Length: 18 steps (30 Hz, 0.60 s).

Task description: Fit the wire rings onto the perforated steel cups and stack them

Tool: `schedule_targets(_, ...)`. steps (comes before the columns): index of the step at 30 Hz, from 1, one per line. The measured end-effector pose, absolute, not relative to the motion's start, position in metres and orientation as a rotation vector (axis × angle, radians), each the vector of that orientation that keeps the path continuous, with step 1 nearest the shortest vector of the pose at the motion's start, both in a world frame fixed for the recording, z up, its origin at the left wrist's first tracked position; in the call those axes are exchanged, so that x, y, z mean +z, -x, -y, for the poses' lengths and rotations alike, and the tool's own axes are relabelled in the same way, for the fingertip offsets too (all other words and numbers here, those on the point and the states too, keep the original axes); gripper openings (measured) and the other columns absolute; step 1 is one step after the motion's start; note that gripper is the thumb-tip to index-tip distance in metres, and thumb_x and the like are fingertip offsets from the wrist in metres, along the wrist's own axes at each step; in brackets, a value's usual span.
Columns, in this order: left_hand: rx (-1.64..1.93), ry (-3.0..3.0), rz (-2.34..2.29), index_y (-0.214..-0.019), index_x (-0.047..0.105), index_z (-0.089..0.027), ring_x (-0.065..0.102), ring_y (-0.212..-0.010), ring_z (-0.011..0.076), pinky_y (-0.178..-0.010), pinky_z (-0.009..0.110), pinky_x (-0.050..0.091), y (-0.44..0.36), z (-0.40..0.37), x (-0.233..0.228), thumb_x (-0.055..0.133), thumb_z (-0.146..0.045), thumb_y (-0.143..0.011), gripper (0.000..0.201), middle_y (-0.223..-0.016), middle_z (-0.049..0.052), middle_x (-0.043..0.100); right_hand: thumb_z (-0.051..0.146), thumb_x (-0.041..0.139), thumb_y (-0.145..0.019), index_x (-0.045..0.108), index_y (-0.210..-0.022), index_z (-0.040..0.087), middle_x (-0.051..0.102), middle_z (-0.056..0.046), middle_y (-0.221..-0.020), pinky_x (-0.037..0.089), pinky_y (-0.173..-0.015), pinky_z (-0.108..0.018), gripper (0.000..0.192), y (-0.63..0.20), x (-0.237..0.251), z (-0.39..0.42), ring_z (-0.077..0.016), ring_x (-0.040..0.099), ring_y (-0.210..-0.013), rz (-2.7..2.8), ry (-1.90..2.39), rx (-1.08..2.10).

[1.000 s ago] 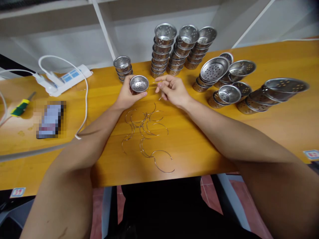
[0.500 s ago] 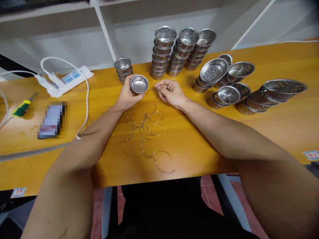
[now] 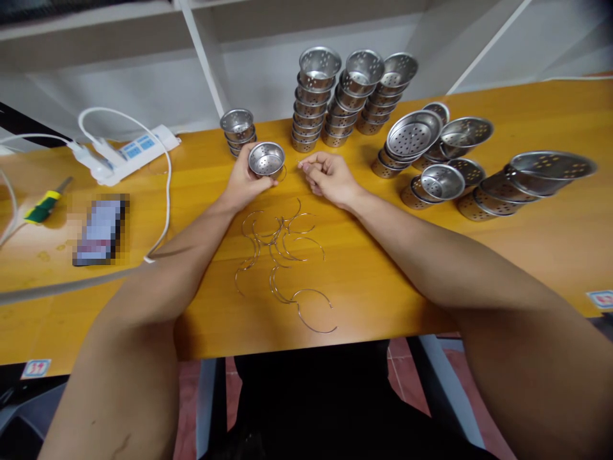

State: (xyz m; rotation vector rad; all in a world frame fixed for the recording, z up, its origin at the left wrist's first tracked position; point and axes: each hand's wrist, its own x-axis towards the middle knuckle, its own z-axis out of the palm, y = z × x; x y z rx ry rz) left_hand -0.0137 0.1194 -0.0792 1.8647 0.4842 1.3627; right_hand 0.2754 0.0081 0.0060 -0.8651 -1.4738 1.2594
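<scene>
My left hand (image 3: 245, 180) is wrapped round a small perforated metal cup (image 3: 267, 160), its mouth turned up. A thin curved wire (image 3: 285, 172) stands out at the cup's right side, just below the rim. To the right, apart from the cup, my right hand (image 3: 330, 177) is closed with thumb and forefinger together; anything between them is too small to make out. Several loose curved wires (image 3: 272, 239) lie tangled on the table in front of both hands. Behind the left hand stands a short stack of similar cups (image 3: 237, 126).
Tall stacks of perforated cups (image 3: 313, 102) stand at the back, with more cups (image 3: 440, 184) clustered on the right. On the left are a power strip (image 3: 138, 156) with white cables, a phone (image 3: 99, 230) and a green-yellow screwdriver (image 3: 45, 206). Shelving (image 3: 119, 83) rises behind the wooden table (image 3: 373, 300).
My left hand has tipped the cup, so more of its side and the wire show. The right hand has hardly moved.
</scene>
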Motion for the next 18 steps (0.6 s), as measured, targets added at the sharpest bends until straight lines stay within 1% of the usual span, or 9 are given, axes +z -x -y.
schedule_targets(2, 1.376, -1.901, -0.517, -0.159, 0.053, -0.032, 0.084, -0.128, 0.0407, -0.111, 0.064, 0.077, 0.013, -0.119, -0.077, 0.118, -0.093, -0.068, 0.127, -0.144, 0.012, 0.073, 0.088, 0.1, -0.095, 0.07, -0.11, 0.028, 0.051, 0.01, -0.059, 0.026, -0.044, -0.031, 0.069, -0.275, 0.005, -0.009, -0.0105, 0.029, -0.047, 1.497, 0.877, 1.242)
schedule_targets(4, 1.391, -1.943, -0.581, -0.156, 0.055, -0.03, 0.085, -0.126, 0.0392, -0.115, 0.063, 0.075, 0.012, -0.117, -0.074, 0.12, -0.096, -0.063, 0.13, -0.14, 0.011, 0.075, 0.092, 0.098, -0.095, 0.07, -0.11, 0.028, 0.051, 0.01, -0.059, 0.028, -0.045, -0.031, 0.071, -0.275, 0.003, -0.01, -0.0116, 0.031, -0.048, 1.507, 0.889, 1.219)
schedule_targets(6, 1.392, -1.971, -0.63, -0.154, 0.057, -0.029, 0.086, -0.124, 0.0382, -0.116, 0.062, 0.075, 0.01, -0.113, -0.071, 0.119, -0.099, -0.064, 0.129, -0.137, 0.011, 0.077, 0.098, 0.095, -0.094, 0.07, -0.109, 0.029, 0.05, 0.009, -0.058, 0.029, -0.046, -0.032, 0.075, -0.275, 0.003, -0.01, -0.013, 0.033, -0.049, 1.523, 0.886, 1.166)
schedule_targets(8, 1.394, -1.98, -0.641, -0.152, 0.059, -0.028, 0.087, -0.122, 0.0379, -0.114, 0.061, 0.076, 0.006, -0.107, -0.068, 0.116, -0.102, -0.065, 0.128, -0.136, 0.011, 0.078, 0.098, 0.09, -0.099, 0.07, -0.108, 0.03, 0.048, 0.008, -0.06, 0.029, -0.049, -0.033, 0.072, -0.273, 0.006, -0.008, -0.0149, 0.034, -0.053, 1.55, 0.879, 1.045)
schedule_targets(10, 1.401, -1.983, -0.631, -0.151, 0.062, -0.027, 0.087, -0.121, 0.0379, -0.11, 0.058, 0.077, 0.002, -0.098, -0.063, 0.113, -0.105, -0.066, 0.126, -0.136, 0.012, 0.078, 0.092, 0.084, -0.107, 0.072, -0.108, 0.03, 0.046, 0.005, -0.064, 0.031, -0.054, -0.034, 0.063, -0.271, 0.011, -0.003, -0.0173, 0.035, -0.058, 1.571, 0.884, 0.884)
schedule_targets(13, 1.377, -2.026, -0.661, -0.151, 0.066, -0.026, 0.087, -0.121, 0.0375, -0.105, 0.055, 0.078, -0.004, -0.081, -0.052, 0.108, -0.108, -0.071, 0.122, -0.136, 0.013, 0.079, 0.079, 0.078, -0.115, 0.076, -0.112, 0.03, 0.045, 0.001, -0.073, 0.039, -0.063, -0.037, 0.049, -0.267, 0.02, 0.006, -0.0216, 0.041, -0.068, 1.581, 0.924, 0.723)
schedule_targets(15, 1.322, -2.094, -0.696, -0.151, 0.068, -0.026, 0.086, -0.12, 0.0369, -0.105, 0.054, 0.077, -0.006, -0.07, -0.043, 0.105, -0.108, -0.077, 0.117, -0.136, 0.014, 0.08, 0.074, 0.077, -0.116, 0.078, -0.113, 0.03, 0.046, 0.0, -0.075, 0.043, -0.068, -0.039, 0.044, -0.265, 0.024, 0.011, -0.0233, 0.045, -0.071, 1.601, 0.94, 0.704)
schedule_targets(18, 1.252, -2.192, -0.68, -0.151, 0.07, -0.025, 0.085, -0.117, 0.0365, -0.104, 0.054, 0.076, -0.01, -0.056, -0.032, 0.103, -0.106, -0.082, 0.11, -0.134, 0.013, 0.081, 0.067, 0.078, -0.115, 0.078, -0.112, 0.029, 0.048, 0.001, -0.074, 0.042, -0.071, -0.039, 0.037, -0.264, 0.025, 0.014, -0.023, 0.045, -0.071, 1.651, 0.931, 0.737)
